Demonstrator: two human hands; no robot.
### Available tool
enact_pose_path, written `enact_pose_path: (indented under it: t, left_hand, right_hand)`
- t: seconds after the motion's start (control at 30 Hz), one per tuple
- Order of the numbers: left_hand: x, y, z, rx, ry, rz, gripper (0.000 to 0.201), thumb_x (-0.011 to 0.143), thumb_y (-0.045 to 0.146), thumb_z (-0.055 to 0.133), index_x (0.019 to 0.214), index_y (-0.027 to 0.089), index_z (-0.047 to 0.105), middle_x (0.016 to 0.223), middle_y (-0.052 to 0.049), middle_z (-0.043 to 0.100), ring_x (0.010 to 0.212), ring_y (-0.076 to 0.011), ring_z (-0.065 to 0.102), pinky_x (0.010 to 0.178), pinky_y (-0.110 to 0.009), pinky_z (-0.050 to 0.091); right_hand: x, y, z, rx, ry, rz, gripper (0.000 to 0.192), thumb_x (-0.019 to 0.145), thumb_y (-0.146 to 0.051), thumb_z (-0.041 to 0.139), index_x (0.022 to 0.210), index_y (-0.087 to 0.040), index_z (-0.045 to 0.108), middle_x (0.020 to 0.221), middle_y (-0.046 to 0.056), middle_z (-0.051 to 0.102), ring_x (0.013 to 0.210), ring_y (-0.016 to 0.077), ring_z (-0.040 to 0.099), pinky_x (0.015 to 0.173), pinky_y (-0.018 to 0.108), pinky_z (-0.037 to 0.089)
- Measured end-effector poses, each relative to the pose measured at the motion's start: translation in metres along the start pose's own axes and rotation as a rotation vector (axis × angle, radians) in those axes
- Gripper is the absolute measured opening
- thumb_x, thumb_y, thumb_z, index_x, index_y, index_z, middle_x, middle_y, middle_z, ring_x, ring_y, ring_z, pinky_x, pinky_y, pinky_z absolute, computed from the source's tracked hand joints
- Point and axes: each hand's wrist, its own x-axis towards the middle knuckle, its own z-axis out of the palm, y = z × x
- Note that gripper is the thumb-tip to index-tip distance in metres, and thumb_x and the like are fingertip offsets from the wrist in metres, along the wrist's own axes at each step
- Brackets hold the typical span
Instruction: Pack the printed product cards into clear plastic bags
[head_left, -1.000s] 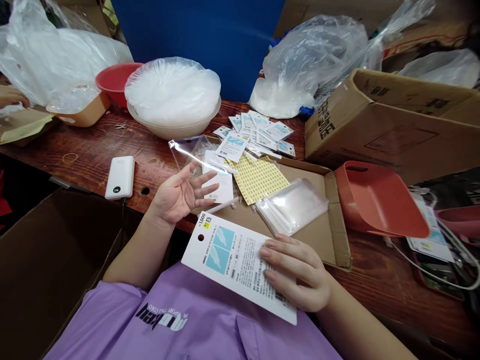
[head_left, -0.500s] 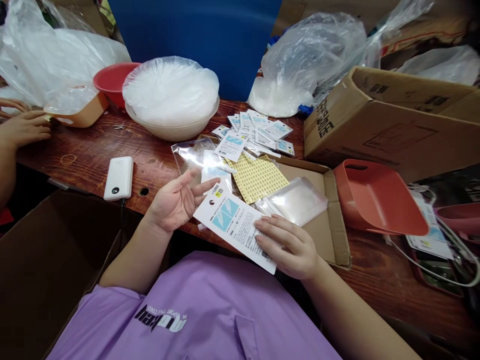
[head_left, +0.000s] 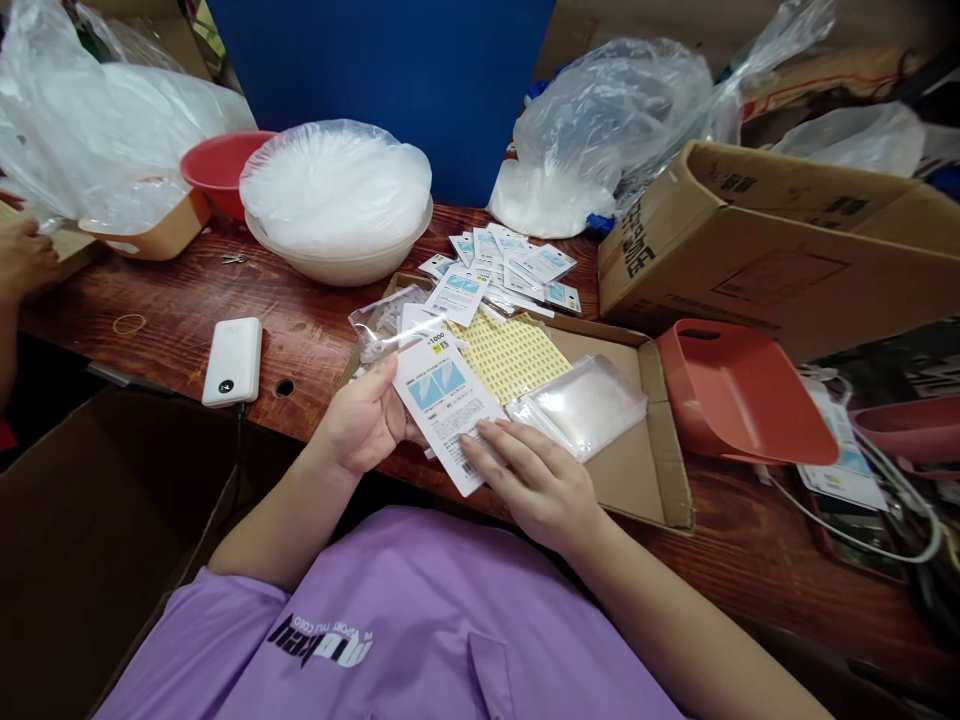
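Note:
A white printed card (head_left: 448, 415) with blue pictures and a price mark is held tilted over the front edge of the table. My right hand (head_left: 536, 478) pinches its lower right side, fingers on the front and thumb hidden behind. At the upper left edge of the card, my left hand (head_left: 364, 420) grips with the thumb beside the edge and the other fingers mostly hidden behind. Just beyond lies a yellow sticker sheet (head_left: 514, 362) in a shallow cardboard tray (head_left: 664, 440). Clear plastic sleeves (head_left: 589, 405) rest beside it, and a clear bag (head_left: 390, 315) is at the left.
Several similar cards (head_left: 517, 262) are piled behind the tray. A cream bowl (head_left: 337, 258) holds white plastic material. A power bank (head_left: 232, 362) lies at left, an orange bin (head_left: 742, 400) and a carton (head_left: 750, 260) at right. Another person's hand (head_left: 26, 255) is at far left.
The card has moved up and left and turned more upright. My left hand, spread beside the card before, has closed on its left edge. My right hand has shifted left with it.

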Motion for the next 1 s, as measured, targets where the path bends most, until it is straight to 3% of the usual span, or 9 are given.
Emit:
enact_pose_path:
  t: [0.1,0.27,0.43,0.57,0.83,1.0]
  left_hand:
    - [0.000,-0.015,0.003,0.009,0.041,0.013,0.035,0.095,0.021,0.037,0.126,0.013,0.052,0.113,-0.010,0.068,0.104,-0.0201,0.065,0.088,-0.035,0.054]
    - [-0.002,-0.033,-0.009,0.052,0.001,-0.052,0.036,0.091,0.019,0.049,0.126,0.015,0.053,0.116,-0.010,0.067,0.109,-0.0201,0.062,0.097,-0.035,0.048]
    - [-0.007,-0.020,-0.023,0.130,-0.035,-0.077,0.037,0.084,0.019,0.059,0.121,0.015,0.059,0.119,-0.010,0.066,0.111,-0.0232,0.061,0.099,-0.036,0.046]
    - [-0.012,-0.009,-0.029,0.163,-0.130,-0.105,0.040,0.081,0.017,0.062,0.122,0.018,0.059,0.123,-0.009,0.064,0.116,-0.0257,0.058,0.102,-0.040,0.043]
    - [-0.010,-0.009,-0.041,0.292,-0.295,-0.031,0.056,0.073,0.007,0.069,0.126,0.021,0.056,0.129,-0.009,0.060,0.122,-0.0270,0.053,0.105,-0.041,0.040]
    - [-0.005,-0.004,-0.047,0.372,-0.284,0.086,0.053,0.076,0.008,0.067,0.125,0.023,0.056,0.135,-0.009,0.055,0.126,-0.0265,0.049,0.106,-0.040,0.039]
  right_hand:
    - [0.013,-0.009,0.007,-0.040,-0.041,0.065,0.036,0.087,-0.010,0.052,0.122,-0.014,0.060,0.117,0.011,0.066,0.104,0.0240,0.063,0.089,0.035,0.054]
    - [0.029,-0.015,0.016,-0.066,-0.106,0.172,0.036,0.090,-0.011,0.045,0.122,-0.013,0.060,0.116,0.011,0.067,0.101,0.0223,0.063,0.087,0.034,0.054]
    - [0.035,-0.012,0.021,0.114,-0.167,0.109,0.038,0.090,-0.016,0.048,0.126,-0.007,0.055,0.127,0.016,0.060,0.109,0.0246,0.060,0.092,0.037,0.053]
    - [0.038,-0.003,0.023,0.199,-0.105,0.034,0.033,0.090,-0.020,0.053,0.122,-0.012,0.059,0.122,0.012,0.064,0.114,0.0234,0.058,0.096,0.036,0.051]
    - [0.058,-0.002,0.036,0.151,-0.066,0.070,0.024,0.093,-0.020,0.047,0.111,-0.012,0.062,0.097,0.009,0.071,0.080,0.0184,0.064,0.067,0.031,0.051]
    - [0.077,-0.003,0.046,0.075,-0.068,0.061,0.022,0.091,-0.024,0.051,0.105,-0.013,0.063,0.083,0.007,0.070,0.072,0.0188,0.061,0.064,0.033,0.047]
